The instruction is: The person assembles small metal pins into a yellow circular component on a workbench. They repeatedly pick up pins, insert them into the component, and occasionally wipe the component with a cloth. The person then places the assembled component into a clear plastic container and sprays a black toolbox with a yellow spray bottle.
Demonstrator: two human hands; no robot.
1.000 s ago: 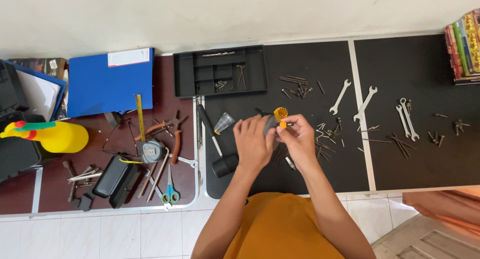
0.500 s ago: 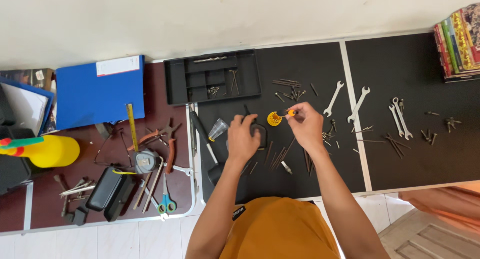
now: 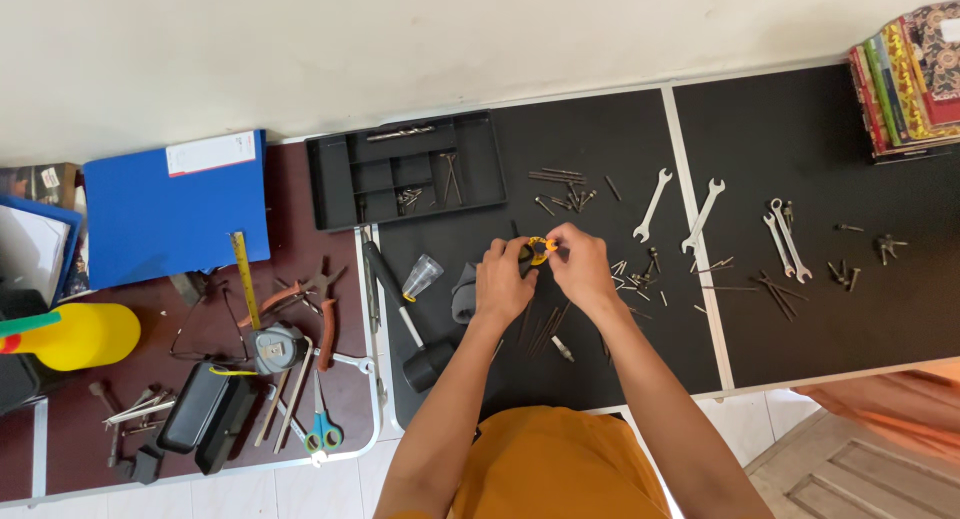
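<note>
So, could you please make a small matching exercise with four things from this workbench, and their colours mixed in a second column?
Things:
1. folder
2. organiser tray
3. small object held by both hands
4. pliers

Colours:
A. black
B. reddish-brown handles
C. blue
D. yellow-orange

Pairs: 1-C, 2-A, 3-D, 4-B

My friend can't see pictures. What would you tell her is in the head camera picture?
Seen from above, a person's left hand and right hand together hold a small yellow and black object over a black table. Loose screws and nails, silver wrenches and a black tray lie around; pliers, scissors and a blue folder sit left.
</note>
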